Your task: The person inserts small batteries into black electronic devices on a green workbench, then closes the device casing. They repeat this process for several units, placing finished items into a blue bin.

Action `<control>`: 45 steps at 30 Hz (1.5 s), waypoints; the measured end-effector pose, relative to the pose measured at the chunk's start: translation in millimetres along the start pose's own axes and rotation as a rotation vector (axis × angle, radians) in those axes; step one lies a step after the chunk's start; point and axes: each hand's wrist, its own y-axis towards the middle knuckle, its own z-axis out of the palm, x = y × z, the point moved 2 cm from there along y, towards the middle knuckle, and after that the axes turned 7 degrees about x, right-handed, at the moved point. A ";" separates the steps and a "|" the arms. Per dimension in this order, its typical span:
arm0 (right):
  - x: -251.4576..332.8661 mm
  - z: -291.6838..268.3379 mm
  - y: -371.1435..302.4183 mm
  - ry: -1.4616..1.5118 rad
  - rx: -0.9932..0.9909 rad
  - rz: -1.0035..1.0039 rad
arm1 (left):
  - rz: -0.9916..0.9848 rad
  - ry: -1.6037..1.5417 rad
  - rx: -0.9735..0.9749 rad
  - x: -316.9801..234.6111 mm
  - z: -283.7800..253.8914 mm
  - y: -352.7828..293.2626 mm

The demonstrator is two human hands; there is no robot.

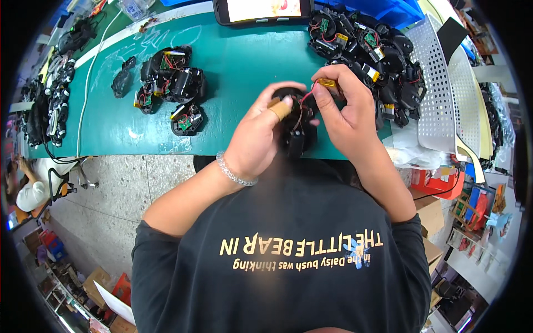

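Note:
My left hand [261,130] grips a black round plastic housing [297,133] with red and black wires inside, held over the near edge of the green table [239,61]. A beige tape wrap covers the left thumb, and a beaded bracelet sits on that wrist. My right hand [347,108] pinches a small yellow battery [327,83] tied by a red wire to the housing, just above it. The housing's lower part is partly hidden by both hands.
A small group of open black housings [172,83] with circuit boards lies at the table's left. A larger heap of them [372,50] sits at the right, beside white perforated trays [444,83]. A tablet [264,11] stands at the far edge. Another person [30,188] sits at lower left.

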 end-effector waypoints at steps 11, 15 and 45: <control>23.4 -19.0 0.5 -0.054 0.500 -0.003 | -0.128 0.369 0.304 4.6 -0.1 -2.2; 23.0 -33.9 4.0 0.263 0.612 0.171 | -0.087 0.434 0.294 9.4 6.8 0.9; -189.2 -344.1 -63.1 -1.215 0.636 1.015 | -0.288 -0.237 0.165 40.4 -8.3 27.3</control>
